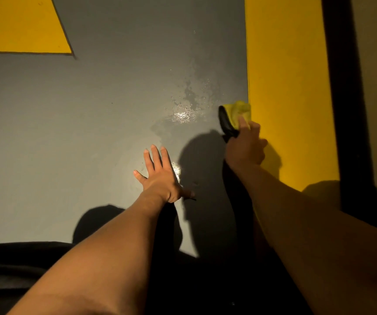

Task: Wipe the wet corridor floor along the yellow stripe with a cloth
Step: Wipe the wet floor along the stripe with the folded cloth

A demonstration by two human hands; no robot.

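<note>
Here the right hand grips the bunched cloth at the yellow stripe's left edge, just right of the wet patch. Best sweep left and far through the glare, pressing flat, while the left hand, fingers spread, braces on the floor.

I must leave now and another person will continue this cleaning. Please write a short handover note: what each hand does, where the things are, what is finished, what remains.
Left hand: open, fingers spread, flat on the grey painted floor, seemingly as a support.
Right hand: grips the bunched yellow-and-black cloth, pressed on the floor at the inner edge of the wide yellow floor stripe.
Wet patch: shiny water and droplets on the grey floor, left of the cloth and stretching away along the stripe.
Done: cannot tell from this view how much is wiped.
Left: wipe the wet patch, working along the stripe.
</note>
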